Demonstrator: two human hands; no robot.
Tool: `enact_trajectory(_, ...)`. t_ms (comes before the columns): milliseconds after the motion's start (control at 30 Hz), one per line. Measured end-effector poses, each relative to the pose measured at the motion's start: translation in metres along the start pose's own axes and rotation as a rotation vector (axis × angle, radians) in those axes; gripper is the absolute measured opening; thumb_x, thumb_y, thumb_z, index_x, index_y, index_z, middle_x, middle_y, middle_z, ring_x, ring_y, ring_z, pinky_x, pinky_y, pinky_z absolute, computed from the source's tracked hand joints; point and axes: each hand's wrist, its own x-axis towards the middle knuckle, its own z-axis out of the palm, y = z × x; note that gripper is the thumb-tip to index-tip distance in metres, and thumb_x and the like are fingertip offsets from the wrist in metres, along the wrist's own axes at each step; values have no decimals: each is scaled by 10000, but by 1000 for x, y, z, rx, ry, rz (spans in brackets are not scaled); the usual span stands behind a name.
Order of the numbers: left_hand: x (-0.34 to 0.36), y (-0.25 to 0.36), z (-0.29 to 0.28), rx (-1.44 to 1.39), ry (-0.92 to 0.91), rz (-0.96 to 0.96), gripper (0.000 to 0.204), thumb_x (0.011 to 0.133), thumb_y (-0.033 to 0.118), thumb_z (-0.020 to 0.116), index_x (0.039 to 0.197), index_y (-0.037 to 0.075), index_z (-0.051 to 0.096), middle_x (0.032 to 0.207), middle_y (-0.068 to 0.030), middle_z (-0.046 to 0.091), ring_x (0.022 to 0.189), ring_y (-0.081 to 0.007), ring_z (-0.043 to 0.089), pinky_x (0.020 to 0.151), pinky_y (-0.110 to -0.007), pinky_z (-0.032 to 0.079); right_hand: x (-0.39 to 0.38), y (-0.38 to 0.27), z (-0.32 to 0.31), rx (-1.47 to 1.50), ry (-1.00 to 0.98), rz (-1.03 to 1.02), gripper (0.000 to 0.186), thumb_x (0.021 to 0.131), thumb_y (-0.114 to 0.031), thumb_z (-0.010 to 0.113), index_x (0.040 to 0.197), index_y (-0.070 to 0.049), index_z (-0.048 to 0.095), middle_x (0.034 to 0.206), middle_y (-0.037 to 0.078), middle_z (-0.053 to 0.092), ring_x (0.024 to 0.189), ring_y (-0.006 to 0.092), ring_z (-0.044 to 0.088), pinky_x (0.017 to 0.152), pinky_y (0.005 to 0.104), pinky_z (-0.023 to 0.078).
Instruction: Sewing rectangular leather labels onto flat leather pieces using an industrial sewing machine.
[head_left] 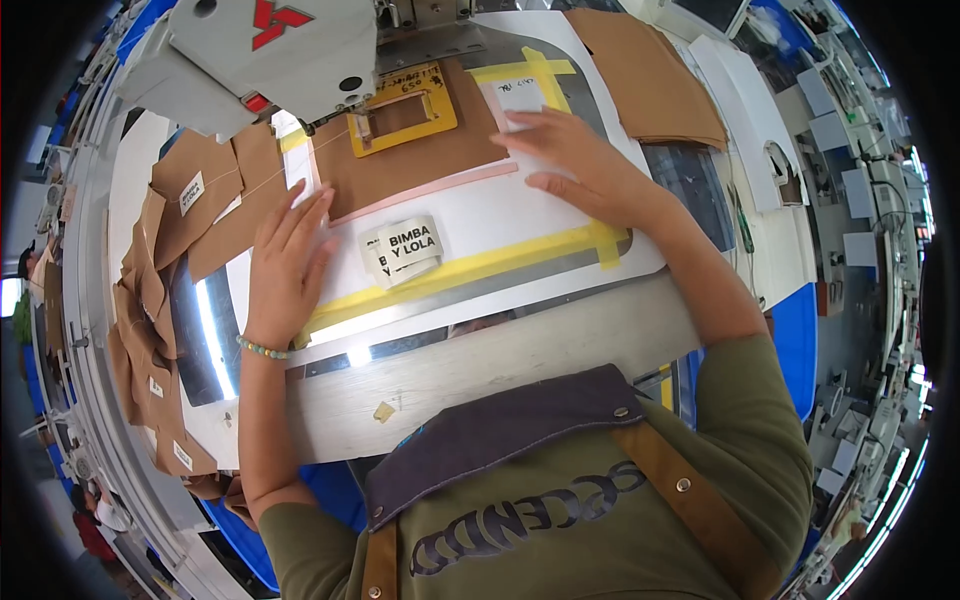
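A brown fabric panel point(425, 180) lies on a white template sheet point(480, 215), with pink strips along its edges. My left hand point(288, 265) rests at the panel's near left corner, fingers stretched out and holding nothing. At the right edge, my right hand point(590, 170) lies palm down with its fingers apart, touching the panel and the sheet. On the panel, below the sewing machine head point(270, 65), sits a yellow frame point(440, 108) with a rectangular opening. A small pile of white printed labels point(412, 250) lies on the sheet between my hands.
Brown pieces with sewn labels point(190, 200) hang in a heap at the left. Stacked brown panels point(650, 80) lie at the far right. Yellow tape point(470, 262) edges the template. A tool with a green handle point(742, 225) lies on the right of the table.
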Motion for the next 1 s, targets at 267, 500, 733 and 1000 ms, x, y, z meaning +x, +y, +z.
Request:
enact_trajectory(267, 3, 1, 9, 3, -37, -64, 607, 1023, 203, 632, 1604, 117, 478, 1645, -60, 496, 1562, -346, 358, 1283, -493, 296, -2, 1, 8, -179, 0, -51, 596, 1097, -361, 534, 1621, -92, 439, 1658, 86, 467, 1590, 320, 307, 1329, 510, 156)
enact_trajectory(500, 2, 1, 9, -38, -5, -68, 599, 1036, 224, 607, 1609, 115, 468, 1640, -74, 501, 1566, -357, 352, 1293, -497, 279, 1, 7, 8, -16, 103, -84, 648, 1095, -433, 517, 1650, -120, 401, 1641, 95, 487, 1589, 319, 310, 1335, 532, 128)
enact_trajectory(733, 2, 1, 8, 8, -80, -77, 584, 1066, 267, 563, 1621, 120, 454, 1652, -74, 489, 1569, -358, 351, 1287, -500, 277, -2, 2, 7, -102, 8, -87, 647, 1069, -444, 551, 1622, -120, 463, 1614, 161, 502, 1566, 339, 346, 1334, 536, 136)
enact_trajectory(1000, 4, 2, 10, -17, -72, -53, 618, 1045, 246, 593, 1631, 129, 435, 1679, -46, 461, 1573, -356, 344, 1277, -494, 267, -2, 4, -1, -49, -46, -50, 633, 1063, -465, 542, 1585, -108, 510, 1630, 169, 479, 1561, 343, 350, 1332, 537, 147)
